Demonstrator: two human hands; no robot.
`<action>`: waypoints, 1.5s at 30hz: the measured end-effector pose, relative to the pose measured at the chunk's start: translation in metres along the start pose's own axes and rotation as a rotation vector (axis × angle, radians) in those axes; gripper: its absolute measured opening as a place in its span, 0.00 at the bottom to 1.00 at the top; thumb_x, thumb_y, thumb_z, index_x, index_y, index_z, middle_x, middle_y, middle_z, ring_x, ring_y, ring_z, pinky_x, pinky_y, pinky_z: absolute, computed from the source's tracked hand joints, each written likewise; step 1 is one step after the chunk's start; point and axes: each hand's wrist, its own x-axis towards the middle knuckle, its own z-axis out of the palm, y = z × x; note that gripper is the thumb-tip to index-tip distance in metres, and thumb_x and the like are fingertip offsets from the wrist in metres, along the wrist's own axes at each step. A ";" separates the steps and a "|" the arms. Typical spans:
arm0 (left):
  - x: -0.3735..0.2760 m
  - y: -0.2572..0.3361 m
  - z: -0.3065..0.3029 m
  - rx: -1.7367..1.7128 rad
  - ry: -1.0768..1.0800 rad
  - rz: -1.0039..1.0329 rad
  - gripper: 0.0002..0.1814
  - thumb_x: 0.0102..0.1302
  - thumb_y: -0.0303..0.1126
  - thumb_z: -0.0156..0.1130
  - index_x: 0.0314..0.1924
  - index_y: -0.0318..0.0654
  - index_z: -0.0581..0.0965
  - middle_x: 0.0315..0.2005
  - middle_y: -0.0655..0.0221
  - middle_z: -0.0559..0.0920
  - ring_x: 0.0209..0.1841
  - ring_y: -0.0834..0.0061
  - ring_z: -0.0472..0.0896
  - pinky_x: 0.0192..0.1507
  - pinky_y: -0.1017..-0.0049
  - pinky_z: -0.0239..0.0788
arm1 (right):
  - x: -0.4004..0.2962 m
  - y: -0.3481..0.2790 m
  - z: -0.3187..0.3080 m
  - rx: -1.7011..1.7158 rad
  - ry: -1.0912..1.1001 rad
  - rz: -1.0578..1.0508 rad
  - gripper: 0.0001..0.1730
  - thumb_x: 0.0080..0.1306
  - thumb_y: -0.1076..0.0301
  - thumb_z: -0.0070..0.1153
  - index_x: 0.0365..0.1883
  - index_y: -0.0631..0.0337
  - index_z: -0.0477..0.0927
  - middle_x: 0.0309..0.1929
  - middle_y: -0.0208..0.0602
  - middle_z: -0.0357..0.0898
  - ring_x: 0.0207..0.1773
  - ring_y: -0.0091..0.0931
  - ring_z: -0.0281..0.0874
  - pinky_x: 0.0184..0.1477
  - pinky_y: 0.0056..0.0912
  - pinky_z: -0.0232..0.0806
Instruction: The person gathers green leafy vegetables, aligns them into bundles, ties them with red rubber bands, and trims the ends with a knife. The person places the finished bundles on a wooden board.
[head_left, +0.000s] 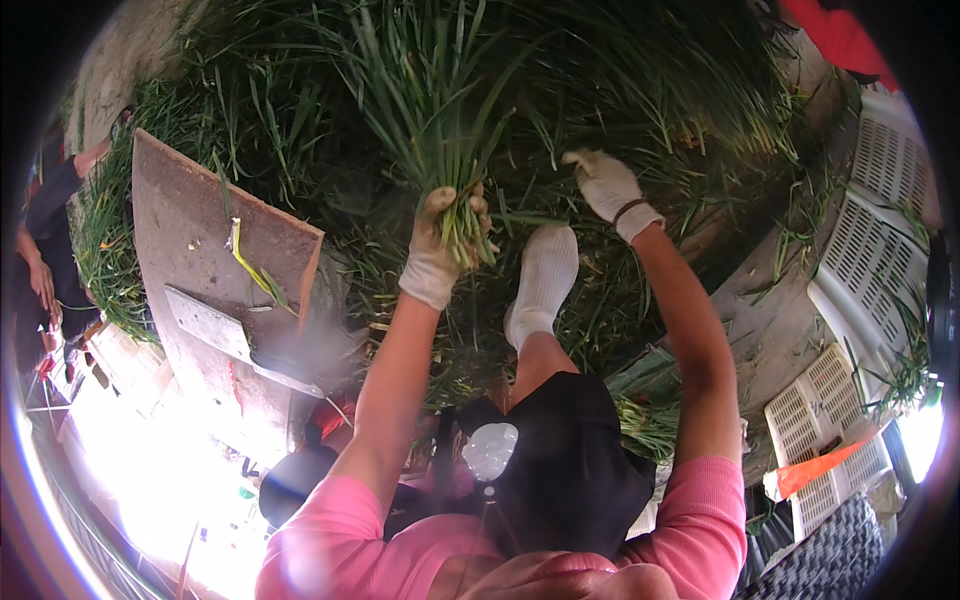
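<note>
In a white glove, my left hand (442, 232) grips a bunch of long green leafy stalks (450, 161), like garlic chives, near their pale lower ends. The leaves fan out away from me. To the right, my gloved right hand (604, 184), with a dark band at the wrist, is over the loose greens with its fingers partly extended; I cannot tell whether it pinches a leaf. A large heap of the same greens (675, 97) lies beyond both hands. At my left stands a wooden board (225, 217), and a flat-bladed knife (206, 322) rests on it beside a yellowish leaf scrap.
My white-socked foot (551, 270) is among the scattered leaves between my arms. White slotted plastic crates (870, 262) line the right side. Another person (56, 225) is at the far left, and red clothing shows at the top right. An orange strip (821, 465) lies over a crate.
</note>
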 end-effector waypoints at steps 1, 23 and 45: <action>-0.011 -0.004 0.007 -0.045 -0.024 0.019 0.27 0.66 0.31 0.61 0.64 0.29 0.69 0.47 0.57 0.80 0.46 0.68 0.82 0.49 0.65 0.81 | 0.004 -0.003 -0.011 -0.120 0.056 0.021 0.24 0.69 0.64 0.48 0.64 0.56 0.73 0.52 0.50 0.79 0.55 0.45 0.77 0.55 0.47 0.71; -0.071 0.004 -0.005 0.076 0.100 0.096 0.34 0.62 0.35 0.65 0.64 0.25 0.66 0.44 0.53 0.79 0.42 0.53 0.84 0.41 0.48 0.83 | 0.036 -0.083 0.009 -0.519 0.297 0.032 0.32 0.68 0.51 0.48 0.67 0.54 0.71 0.67 0.51 0.70 0.70 0.44 0.63 0.69 0.67 0.50; -0.106 -0.047 0.114 1.947 0.634 0.525 0.35 0.51 0.35 0.73 0.60 0.45 0.72 0.44 0.59 0.85 0.43 0.56 0.85 0.43 0.63 0.77 | -0.082 -0.237 -0.137 1.654 0.062 -0.455 0.48 0.50 0.66 0.79 0.68 0.61 0.68 0.59 0.42 0.79 0.54 0.31 0.81 0.58 0.34 0.73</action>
